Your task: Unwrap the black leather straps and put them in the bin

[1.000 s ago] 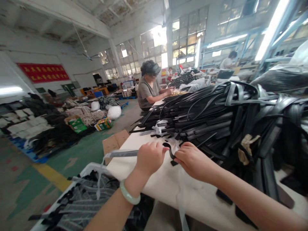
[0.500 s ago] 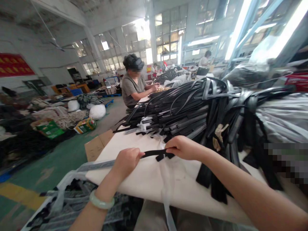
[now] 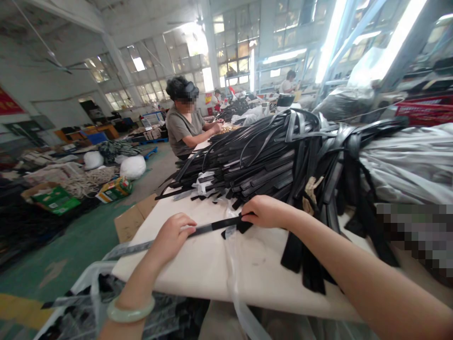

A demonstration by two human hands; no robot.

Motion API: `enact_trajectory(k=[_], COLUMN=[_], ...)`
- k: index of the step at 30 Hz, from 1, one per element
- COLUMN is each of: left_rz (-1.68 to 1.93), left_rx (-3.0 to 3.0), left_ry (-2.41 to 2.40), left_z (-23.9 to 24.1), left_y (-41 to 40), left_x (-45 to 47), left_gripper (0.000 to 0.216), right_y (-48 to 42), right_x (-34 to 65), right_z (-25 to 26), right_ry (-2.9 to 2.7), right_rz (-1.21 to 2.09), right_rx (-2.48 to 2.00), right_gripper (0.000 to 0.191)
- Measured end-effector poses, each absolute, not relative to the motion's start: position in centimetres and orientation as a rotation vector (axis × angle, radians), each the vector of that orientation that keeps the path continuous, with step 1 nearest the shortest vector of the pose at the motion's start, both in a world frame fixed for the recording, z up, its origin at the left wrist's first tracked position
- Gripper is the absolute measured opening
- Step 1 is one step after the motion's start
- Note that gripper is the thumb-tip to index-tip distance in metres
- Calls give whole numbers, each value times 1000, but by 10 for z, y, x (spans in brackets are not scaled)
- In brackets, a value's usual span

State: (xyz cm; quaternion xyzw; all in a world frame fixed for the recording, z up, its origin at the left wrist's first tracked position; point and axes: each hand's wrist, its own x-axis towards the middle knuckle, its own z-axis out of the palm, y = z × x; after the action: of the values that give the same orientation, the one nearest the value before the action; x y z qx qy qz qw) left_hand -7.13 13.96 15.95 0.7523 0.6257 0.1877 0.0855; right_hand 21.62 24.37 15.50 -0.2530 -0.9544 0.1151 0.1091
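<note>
A single black strap [image 3: 215,224] lies stretched across the white table [image 3: 212,269]. My left hand [image 3: 172,236], with a pale green bangle on the wrist, is closed on the strap's left part, which runs on off the table edge. My right hand [image 3: 266,211] pinches the strap's right end, close to the foot of a big heap of black straps [image 3: 269,158]. A clear plastic band [image 3: 231,264] hangs over the table front under the strap.
A white bin [image 3: 88,278] with striped straps stands below the table's near left corner, beside a cardboard box [image 3: 132,219]. Another person [image 3: 184,123] sits working farther along the table. Silver bagged bundles [image 3: 406,160] lie at right. Piles of goods cover the floor at left.
The strap was bent between my hands; now it is pulled straight. My hands have moved apart, the left toward the table edge, the right toward the heap. The view swung right.
</note>
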Motion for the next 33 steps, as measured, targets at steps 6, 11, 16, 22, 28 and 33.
enact_trajectory(k=[6, 11, 16, 22, 28, 33], left_rz=[583, 659, 758, 755, 742, 1030], left_rx=[2140, 2102, 2150, 2253, 2243, 1550], left_ry=[1933, 1983, 1981, 1897, 1841, 2406], left_z=[155, 156, 160, 165, 175, 165], left_y=[149, 153, 151, 152, 112, 22], left_x=[-65, -59, -36, -28, -75, -162], left_gripper=[19, 13, 15, 18, 37, 49], right_y=[243, 244, 243, 252, 257, 259], right_x=[217, 218, 215, 229, 228, 222], right_z=[159, 159, 157, 165, 156, 144], right_ry=[-2785, -2768, -2747, -2608, -2746, -2758], right_rz=[352, 320, 363, 221, 194, 200], right_rx=[-700, -714, -714, -872, -849, -875], right_gripper=[21, 24, 24, 25, 22, 24])
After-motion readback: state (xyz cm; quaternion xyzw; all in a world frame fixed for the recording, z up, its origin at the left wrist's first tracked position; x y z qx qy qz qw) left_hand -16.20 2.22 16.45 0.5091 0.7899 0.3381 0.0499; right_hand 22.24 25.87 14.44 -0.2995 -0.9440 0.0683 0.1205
